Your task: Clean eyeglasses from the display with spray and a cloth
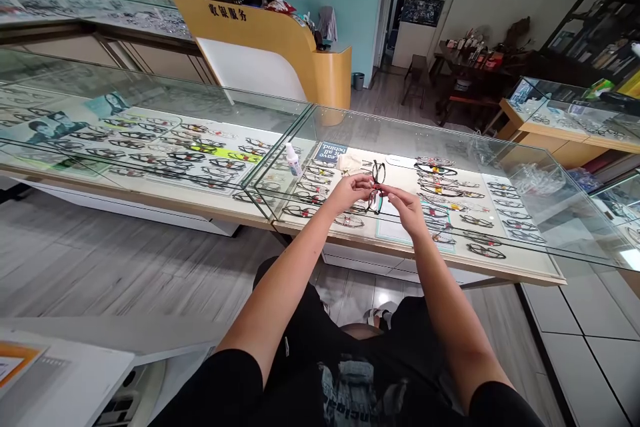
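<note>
A pair of dark-rimmed eyeglasses (379,174) is held up over the glass display case (320,230), its two lenses one above the other. My left hand (351,192) pinches the frame near its middle from the left. From the right, the fingers of my right hand (406,208) close on the same frame near the bridge. Fingers partly hide the middle of the frame. Behind my left hand a crumpled beige cloth (350,162) lies by a small white spray bottle (293,160), which stands upright.
Rows of eyeglasses (440,190) lie inside the case beneath my hands, and more (175,155) fill the case to the left. A yellow counter (270,24) stands beyond. A dark wooden table (470,57) is at the back right. Behind me on the left is a white surface (65,374).
</note>
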The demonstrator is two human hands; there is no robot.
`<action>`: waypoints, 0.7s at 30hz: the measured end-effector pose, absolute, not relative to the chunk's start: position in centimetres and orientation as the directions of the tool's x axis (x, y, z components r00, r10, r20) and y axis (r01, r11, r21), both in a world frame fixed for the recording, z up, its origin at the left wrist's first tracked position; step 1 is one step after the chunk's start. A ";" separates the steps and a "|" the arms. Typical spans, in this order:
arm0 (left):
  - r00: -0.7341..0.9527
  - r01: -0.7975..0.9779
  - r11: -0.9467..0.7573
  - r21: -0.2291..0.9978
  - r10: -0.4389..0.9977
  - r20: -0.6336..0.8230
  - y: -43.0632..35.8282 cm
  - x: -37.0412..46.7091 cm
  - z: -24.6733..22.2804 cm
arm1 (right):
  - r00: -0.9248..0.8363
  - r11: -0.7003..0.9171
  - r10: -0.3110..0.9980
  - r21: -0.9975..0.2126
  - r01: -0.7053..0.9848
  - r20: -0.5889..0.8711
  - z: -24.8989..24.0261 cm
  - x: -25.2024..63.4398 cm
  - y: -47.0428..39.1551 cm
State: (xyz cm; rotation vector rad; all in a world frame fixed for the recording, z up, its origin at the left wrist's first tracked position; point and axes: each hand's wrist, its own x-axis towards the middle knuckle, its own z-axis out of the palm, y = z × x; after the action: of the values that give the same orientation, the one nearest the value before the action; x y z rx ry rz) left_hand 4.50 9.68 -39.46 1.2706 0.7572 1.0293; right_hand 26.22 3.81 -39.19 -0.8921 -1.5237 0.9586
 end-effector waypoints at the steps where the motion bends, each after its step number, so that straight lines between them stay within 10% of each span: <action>1: 0.380 -0.189 -0.013 0.982 0.921 0.085 9.7 4.5 -39.4 | -0.121 0.370 0.923 -0.929 0.019 0.365 -39.2 26.3 3.9; 21: 0.389 -0.039 -0.196 0.980 0.900 0.196 9.6 4.8 -40.3 | -0.126 0.157 0.979 -0.986 -0.062 0.163 -38.4 25.8 5.2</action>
State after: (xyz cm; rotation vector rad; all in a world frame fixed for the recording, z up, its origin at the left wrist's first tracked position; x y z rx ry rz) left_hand 4.84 9.62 -40.33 1.5181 0.8032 1.0417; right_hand 25.84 5.25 -38.43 -0.9872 -1.3369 1.2059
